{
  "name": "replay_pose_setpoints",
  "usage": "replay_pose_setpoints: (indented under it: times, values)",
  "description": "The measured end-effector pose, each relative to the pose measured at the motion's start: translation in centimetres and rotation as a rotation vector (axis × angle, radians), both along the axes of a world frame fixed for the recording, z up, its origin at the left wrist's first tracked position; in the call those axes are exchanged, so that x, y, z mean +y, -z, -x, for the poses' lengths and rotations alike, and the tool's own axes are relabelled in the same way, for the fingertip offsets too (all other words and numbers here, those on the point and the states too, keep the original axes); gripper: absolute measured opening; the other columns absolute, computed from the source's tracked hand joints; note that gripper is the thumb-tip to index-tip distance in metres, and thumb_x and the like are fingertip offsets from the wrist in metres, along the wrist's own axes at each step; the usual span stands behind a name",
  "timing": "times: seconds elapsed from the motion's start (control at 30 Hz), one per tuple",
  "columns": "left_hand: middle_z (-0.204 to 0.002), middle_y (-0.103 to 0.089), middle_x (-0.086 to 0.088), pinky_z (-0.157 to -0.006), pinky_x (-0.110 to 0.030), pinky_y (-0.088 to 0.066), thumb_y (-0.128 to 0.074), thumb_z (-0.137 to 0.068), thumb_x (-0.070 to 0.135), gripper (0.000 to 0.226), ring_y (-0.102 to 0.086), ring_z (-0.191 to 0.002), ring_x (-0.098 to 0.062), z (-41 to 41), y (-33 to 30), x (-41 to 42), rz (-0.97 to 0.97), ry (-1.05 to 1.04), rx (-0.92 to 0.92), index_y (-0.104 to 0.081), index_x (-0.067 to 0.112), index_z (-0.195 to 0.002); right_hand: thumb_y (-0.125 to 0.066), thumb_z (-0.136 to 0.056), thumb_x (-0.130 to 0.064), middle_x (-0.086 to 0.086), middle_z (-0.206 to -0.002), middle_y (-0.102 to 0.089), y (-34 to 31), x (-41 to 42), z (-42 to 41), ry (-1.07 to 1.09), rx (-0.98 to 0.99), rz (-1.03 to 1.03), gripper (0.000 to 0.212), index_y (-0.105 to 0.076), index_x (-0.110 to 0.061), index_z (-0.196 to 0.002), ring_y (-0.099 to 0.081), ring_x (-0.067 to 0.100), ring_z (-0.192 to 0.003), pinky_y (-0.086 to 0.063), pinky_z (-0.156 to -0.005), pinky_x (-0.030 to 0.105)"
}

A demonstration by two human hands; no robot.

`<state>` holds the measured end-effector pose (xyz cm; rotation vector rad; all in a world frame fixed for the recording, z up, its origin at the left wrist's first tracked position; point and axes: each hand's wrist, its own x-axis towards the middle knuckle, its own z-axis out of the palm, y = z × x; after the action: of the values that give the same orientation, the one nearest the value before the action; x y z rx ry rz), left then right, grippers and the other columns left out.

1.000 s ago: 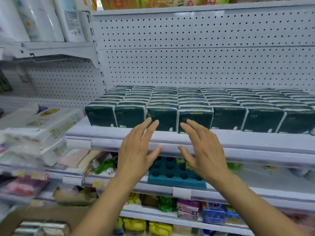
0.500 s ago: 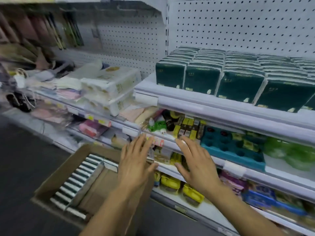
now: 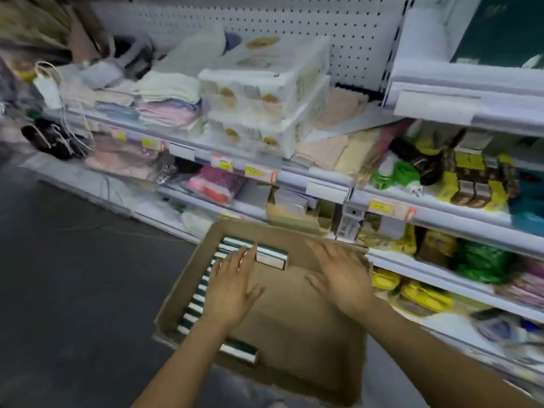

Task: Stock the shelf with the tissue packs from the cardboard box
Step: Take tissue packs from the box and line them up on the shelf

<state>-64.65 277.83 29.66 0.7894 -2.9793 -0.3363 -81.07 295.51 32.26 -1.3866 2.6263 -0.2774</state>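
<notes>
Partly done, judging by the layout. Up at the top right, on the white shelf (image 3: 471, 92), only a corner of dark green stock (image 3: 500, 28) in view, so no telling how full that level is or how much room remains. Below and to the left, on other levels: towels, white paper bundles and assorted small goods, none of it part of this job.

Down on the floor against the shelving, the cardboard box (image 3: 294, 334), open-topped, with mostly bare brown bottom across its middle and right. Reads as largely emptied. Left inside: 1 row of tissue packs (image 3: 200, 293) standing on edge along the left wall, plus 2 lying crosswise, 1 far pack (image 3: 270, 256) at the end of the row and 1 near pack (image 3: 240, 351) by the front wall. So a fair batch yet to lift out and carry up.

Over the box, both hands low and holding nothing. Flat, with fingers straight and slightly spread, the left hand (image 3: 232, 287), above the far part of the row. Touching the packs or just over them: cannot tell. Blurred, with fingers spread wide, the right hand (image 3: 341, 278), over the bare bottom near the far right wall, apart from any pack. Judged as the start of a pickup: nothing gripped yet, next load not yet out of the box.
</notes>
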Motion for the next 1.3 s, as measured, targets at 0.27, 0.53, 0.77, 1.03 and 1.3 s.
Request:
replay_pose_setpoints:
  times: [0.27,0.53,0.77,1.03,1.3]
  values:
    - [-0.156,-0.032,0.001,-0.114,-0.043,-0.029,-0.05,-0.09,0.055,0.075,-0.034,-0.141,-0.023,-1.6,10.2,-8.1,-0.191,-0.042,-0.159,-0.024,0.026,-0.154,-0.049,-0.096,-0.04,-0.002,-0.148,-0.036,9.3,-7.9,-0.4,0.031,-0.148,-0.203,0.057,-0.025,-0.029,-0.148,-0.036,0.019,-0.133,-0.036,-0.104,0.038]
    - [-0.156,-0.032,-0.002,-0.115,-0.038,-0.027,-0.057,-0.095,0.037,0.065,-0.03,-0.142,-0.022,2.4,17.8,-13.5,-0.188,-0.002,-0.179,-0.03,0.019,-0.151,-0.049,-0.097,-0.032,0.003,-0.145,-0.041,17.8,-13.9,3.2,0.044,-0.142,-0.314,0.056,-0.028,-0.021,-0.147,-0.043,0.024,-0.127,-0.041,-0.099,0.039]
    - [-0.133,-0.051,-0.003,-0.1,-0.039,-0.034,-0.055,-0.094,0.02,0.038,-0.045,-0.124,-0.026,6.0,20.9,-16.6,-0.05,0.058,-0.203,-0.055,0.022,-0.131,-0.05,-0.097,-0.036,0.005,-0.146,-0.03,23.2,-16.7,3.9,0.078,-0.178,-0.369,0.064,-0.02,-0.02,-0.15,-0.051,0.028,-0.119,-0.047,-0.086,0.039]
    - [-0.113,-0.06,-0.001,-0.095,-0.037,-0.033,-0.063,-0.086,0.019,0.024,-0.052,-0.114,-0.023,8.0,20.6,-17.7,0.231,0.232,-0.423,-0.065,0.023,-0.109,-0.05,-0.095,-0.037,0.003,-0.127,-0.045,24.9,-15.2,3.9,0.112,-0.153,-0.34,0.036,-0.047,-0.025,-0.128,-0.056,0.025,-0.107,-0.049,-0.073,0.036]
    - [-0.082,-0.07,-0.002,-0.094,-0.036,-0.033,-0.08,-0.068,0.018,0.016,-0.065,-0.086,-0.024,7.5,18.3,-17.5,0.244,0.336,-0.32,-0.075,0.017,-0.083,-0.058,-0.092,-0.042,0.001,-0.106,-0.06,21.3,-11.2,3.3,0.282,-0.276,-0.035,0.032,-0.056,-0.026,-0.12,-0.06,0.022,-0.088,-0.047,-0.064,0.03]
